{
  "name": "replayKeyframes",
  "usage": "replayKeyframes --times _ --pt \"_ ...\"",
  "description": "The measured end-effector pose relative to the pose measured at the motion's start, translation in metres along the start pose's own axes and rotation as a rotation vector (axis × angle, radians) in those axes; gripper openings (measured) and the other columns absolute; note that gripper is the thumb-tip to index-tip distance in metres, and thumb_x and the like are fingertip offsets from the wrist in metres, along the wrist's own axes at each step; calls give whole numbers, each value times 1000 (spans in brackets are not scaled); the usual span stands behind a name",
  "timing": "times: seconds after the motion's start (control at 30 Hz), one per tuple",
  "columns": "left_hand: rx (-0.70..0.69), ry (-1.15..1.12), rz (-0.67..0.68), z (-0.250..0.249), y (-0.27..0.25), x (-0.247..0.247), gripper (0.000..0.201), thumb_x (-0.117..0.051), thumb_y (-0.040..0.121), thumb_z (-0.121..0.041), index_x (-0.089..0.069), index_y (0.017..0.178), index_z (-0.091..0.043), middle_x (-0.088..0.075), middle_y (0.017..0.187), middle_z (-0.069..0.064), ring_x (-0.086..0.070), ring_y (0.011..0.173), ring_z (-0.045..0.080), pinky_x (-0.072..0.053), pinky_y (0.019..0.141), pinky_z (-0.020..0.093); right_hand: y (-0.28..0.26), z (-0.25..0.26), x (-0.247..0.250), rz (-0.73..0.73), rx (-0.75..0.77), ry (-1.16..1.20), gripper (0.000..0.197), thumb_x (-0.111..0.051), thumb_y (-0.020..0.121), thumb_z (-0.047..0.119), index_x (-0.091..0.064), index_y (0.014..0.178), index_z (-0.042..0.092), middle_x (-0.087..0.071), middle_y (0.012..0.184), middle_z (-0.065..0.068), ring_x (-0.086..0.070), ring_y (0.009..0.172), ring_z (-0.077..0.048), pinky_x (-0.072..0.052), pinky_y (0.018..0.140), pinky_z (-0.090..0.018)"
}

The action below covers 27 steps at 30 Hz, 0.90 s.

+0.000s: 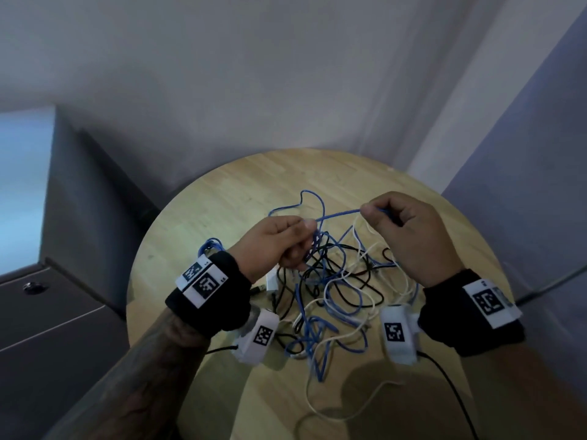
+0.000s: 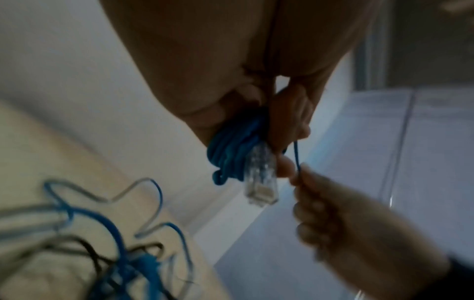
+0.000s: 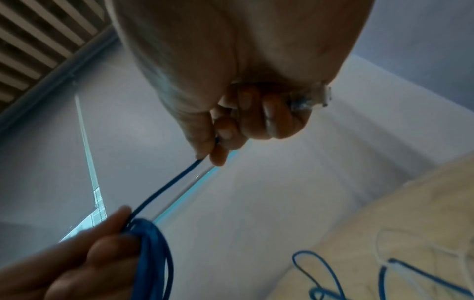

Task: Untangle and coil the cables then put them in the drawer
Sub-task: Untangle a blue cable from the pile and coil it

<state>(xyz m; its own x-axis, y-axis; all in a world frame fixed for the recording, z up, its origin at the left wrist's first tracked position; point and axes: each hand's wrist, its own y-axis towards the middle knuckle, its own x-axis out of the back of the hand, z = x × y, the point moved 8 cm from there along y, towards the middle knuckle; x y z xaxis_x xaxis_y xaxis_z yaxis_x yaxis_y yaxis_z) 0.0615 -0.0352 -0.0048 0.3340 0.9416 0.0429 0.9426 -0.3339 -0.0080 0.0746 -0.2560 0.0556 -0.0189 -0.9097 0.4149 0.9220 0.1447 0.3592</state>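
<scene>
A tangle of blue, white and black cables lies on the round wooden table. My left hand grips a small coil of blue cable, and a clear network plug hangs from the coil. My right hand pinches the same blue cable between thumb and forefinger, a short taut stretch away from the left hand. A second clear plug sticks out of the right fist. Both hands hover above the tangle.
A grey drawer cabinet with a round lock stands left of the table. A white adapter and a USB plug lie under the left wrist. Walls close in behind and to the right.
</scene>
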Motion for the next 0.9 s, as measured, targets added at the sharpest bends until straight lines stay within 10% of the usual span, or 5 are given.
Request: replayKeyframes --times 0.27,0.37,0.57,0.7,0.9 --pt "64 -720 72 8 5 -11 42 -47 110 -47 -54 84 -16 -32 61 -7 -28 48 8 -46 66 26 -40 5 -89 402 -139 339 17 -62 109 23 -69 114 8 -76 88 -3 -68 80 -15 -54 75 -32" --pt "68 -691 117 7 3 -10 42 -45 111 -46 -57 87 -14 -37 63 -5 -34 49 10 -50 69 30 -35 7 -88 377 -113 366 14 -62 109 15 -69 104 4 -80 97 -5 -75 95 -19 -57 91 -38" --pt "41 -475 88 -7 -1 -3 42 -43 113 -35 -63 93 -5 -52 71 6 -56 61 24 -56 79 41 -28 15 -75 338 -3 112 19 -62 109 23 -74 94 21 -74 83 7 -67 77 -21 -54 80 -50" --pt "-18 -351 97 -14 -3 -1 41 -38 114 -28 -63 96 0 -54 76 12 -67 75 34 -57 81 46 -22 10 -60 277 -26 109 18 -71 103 23 -70 86 18 -62 69 -12 -56 63 -28 -45 64 -35" --pt "-29 -421 -200 6 5 6 34 -50 111 -32 -59 91 -6 -42 73 1 -37 62 15 -38 61 25 -30 -1 -64 276 -76 102 14 -62 108 28 -66 98 19 -44 69 -8 -42 62 -21 -34 62 -35"
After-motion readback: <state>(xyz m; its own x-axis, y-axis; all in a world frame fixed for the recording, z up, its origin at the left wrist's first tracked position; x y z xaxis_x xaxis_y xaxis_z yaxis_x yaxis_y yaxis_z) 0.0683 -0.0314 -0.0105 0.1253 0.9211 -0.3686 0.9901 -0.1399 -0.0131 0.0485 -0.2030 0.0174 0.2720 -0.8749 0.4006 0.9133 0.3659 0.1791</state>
